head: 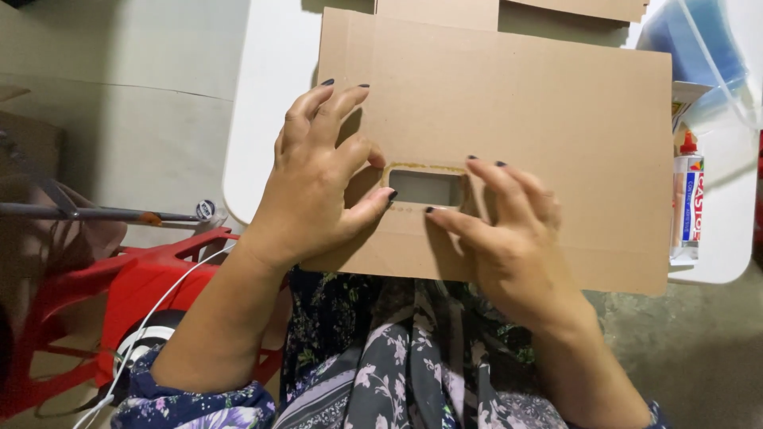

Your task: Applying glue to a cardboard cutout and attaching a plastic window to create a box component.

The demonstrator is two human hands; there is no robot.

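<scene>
Flat cardboard sheet (540,119) lying on white table (266,119), near edge overhanging toward lap. Rectangular window cutout (427,187) near bottom centre, rim rough w/ fibre frays.

Left hand (318,183) spread flat on board just left of cutout, thumb tip touching cutout's left edge, fingers pressing down, not clenched, nothing gripped. Right hand (509,230) resting on board at cutout's right side, index & middle fingertips along right rim, thumb touching board just below lower right corner; open too, pressing, no object held.

Glue bottle (687,202) w/ red cap lying on table just beside board's right edge, apart from both hands. Clear blue plastic bin (703,40) at far right. More cardboard pieces (445,12) at top. Red plastic stool (119,294) at lower left, white cable across it.

Likely step: tidying/pressing out window edges. To do well: keep left palm flat so sheet doesn't slide off table, work w/ fingertips close to rim, push frays evenly along each side, avoid bending along nearby crease lines.
</scene>
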